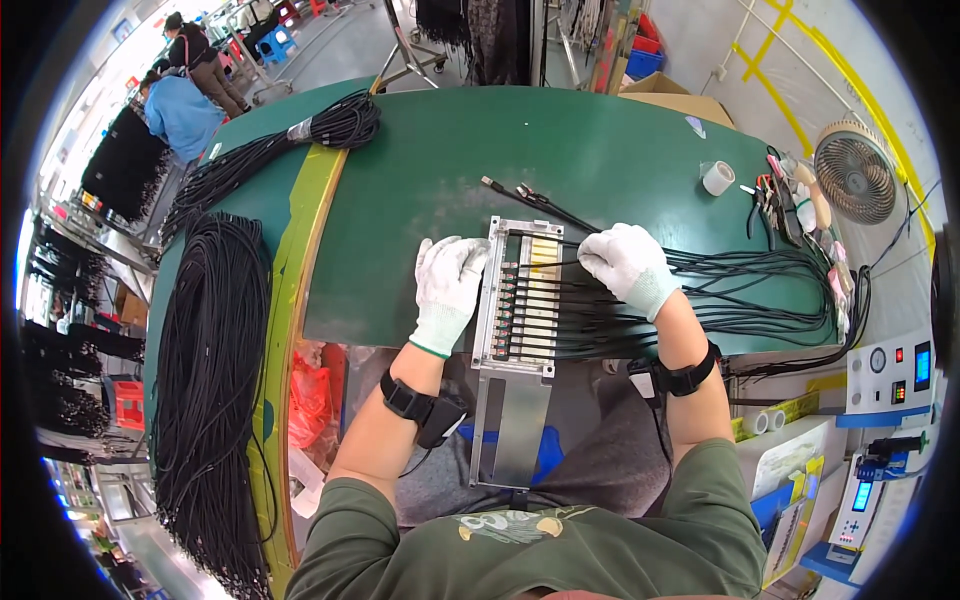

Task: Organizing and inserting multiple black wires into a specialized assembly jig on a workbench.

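Two gloved hands, left hand (pixel 448 290) flat beside metal jig (pixel 519 300), right hand (pixel 628 267) pressing black cables (pixel 740 290)

Each hand, left (pixel 447 290) and right (pixel 627 266), wears a white knitted cloth glove. The jig (pixel 517 300) is bare brushed metal, dully shiny. The cables (pixel 740 290) across it have smooth black plastic sheaths with a faint gloss. The surface (pixel 560 140) is a matt green mat. Both wrist straps (pixel 405 398) look like black matt plastic.
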A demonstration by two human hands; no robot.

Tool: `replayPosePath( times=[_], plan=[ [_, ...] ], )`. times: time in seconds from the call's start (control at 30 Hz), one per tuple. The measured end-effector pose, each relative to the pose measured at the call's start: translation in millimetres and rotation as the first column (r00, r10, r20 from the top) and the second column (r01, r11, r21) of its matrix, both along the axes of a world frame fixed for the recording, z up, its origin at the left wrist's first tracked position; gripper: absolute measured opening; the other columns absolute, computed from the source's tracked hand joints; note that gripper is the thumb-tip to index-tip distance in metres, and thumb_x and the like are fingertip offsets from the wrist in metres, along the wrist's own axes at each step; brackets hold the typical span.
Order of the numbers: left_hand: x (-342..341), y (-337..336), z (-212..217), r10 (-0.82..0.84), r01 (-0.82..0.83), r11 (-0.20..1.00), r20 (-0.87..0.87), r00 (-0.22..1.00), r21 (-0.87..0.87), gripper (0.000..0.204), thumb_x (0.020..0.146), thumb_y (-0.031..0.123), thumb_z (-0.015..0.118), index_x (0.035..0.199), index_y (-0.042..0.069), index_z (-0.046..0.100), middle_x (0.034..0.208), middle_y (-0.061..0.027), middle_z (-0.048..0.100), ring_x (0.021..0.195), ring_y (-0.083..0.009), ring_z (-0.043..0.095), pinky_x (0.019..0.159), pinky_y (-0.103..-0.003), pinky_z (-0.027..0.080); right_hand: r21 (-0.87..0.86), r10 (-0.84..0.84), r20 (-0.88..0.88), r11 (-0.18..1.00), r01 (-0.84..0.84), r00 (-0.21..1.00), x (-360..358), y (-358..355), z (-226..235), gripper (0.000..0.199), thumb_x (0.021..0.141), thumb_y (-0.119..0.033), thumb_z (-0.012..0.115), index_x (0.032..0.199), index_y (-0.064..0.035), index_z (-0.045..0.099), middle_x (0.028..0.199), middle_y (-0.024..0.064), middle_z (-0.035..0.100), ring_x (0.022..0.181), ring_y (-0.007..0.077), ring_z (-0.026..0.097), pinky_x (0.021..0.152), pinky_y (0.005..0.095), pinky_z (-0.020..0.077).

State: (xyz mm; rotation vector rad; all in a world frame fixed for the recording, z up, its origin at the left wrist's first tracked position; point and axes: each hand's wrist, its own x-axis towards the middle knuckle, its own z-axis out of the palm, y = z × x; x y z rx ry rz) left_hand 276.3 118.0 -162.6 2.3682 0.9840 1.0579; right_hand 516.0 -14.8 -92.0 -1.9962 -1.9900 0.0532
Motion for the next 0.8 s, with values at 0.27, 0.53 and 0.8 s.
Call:
replayPosePath(
  times=[0.27, 0.53, 0.8],
  plan=[
    [3, -5, -7, -0.081, 0.083, 0.996, 0.101, 0.992, -0.019, 0.018, 0.091, 0.026, 0.066, 0.101, 0.013, 0.073, 0.105, -0.0033, 0.072, 0.108, -0.0243, 0.063, 0.111, -0.049, 0.036, -0.003, 0.032, -0.075, 0.999, -0.033, 0.997, 1, -2, 0, 0.011, 0.084, -0.019, 0.066, 0.084, -0.009, 0.07, 0.08, 0.0077, 0.069, 0.083, 0.03, 0.061, 0.08, 0.0408, 0.0481],
    [14, -17, 28, -0.235, 0.236, 0.965, 0.023, 0.972, -0.114, 0.026, 0.086, 0.034, 0.07, 0.107, 0.021, 0.073, 0.126, -0.017, 0.063, 0.122, -0.0365, 0.054, 0.112, -0.051, 0.034, 0.041, 0.007, -0.057, 0.999, -0.005, 0.998, -2, 0, -5, 0.011, 0.084, -0.02, 0.066, 0.084, -0.0099, 0.07, 0.08, 0.0079, 0.068, 0.083, 0.0294, 0.062, 0.077, 0.0414, 0.0484],
    [17, -25, 22, -0.201, 0.256, 0.955, -0.309, 0.93, 0.148, 0.028, 0.079, 0.047, 0.07, 0.101, 0.032, 0.078, 0.147, -0.0303, 0.042, 0.135, -0.0475, 0.037, 0.116, -0.061, 0.021, 0.177, -0.057, -0.009, 0.982, 0.058, 0.998, -2, 14, -11, 0.016, 0.082, -0.03, 0.07, 0.081, -0.014, 0.069, 0.08, 0.0059, 0.065, 0.085, 0.03, 0.061, 0.075, 0.0424, 0.0494]
  ],
)
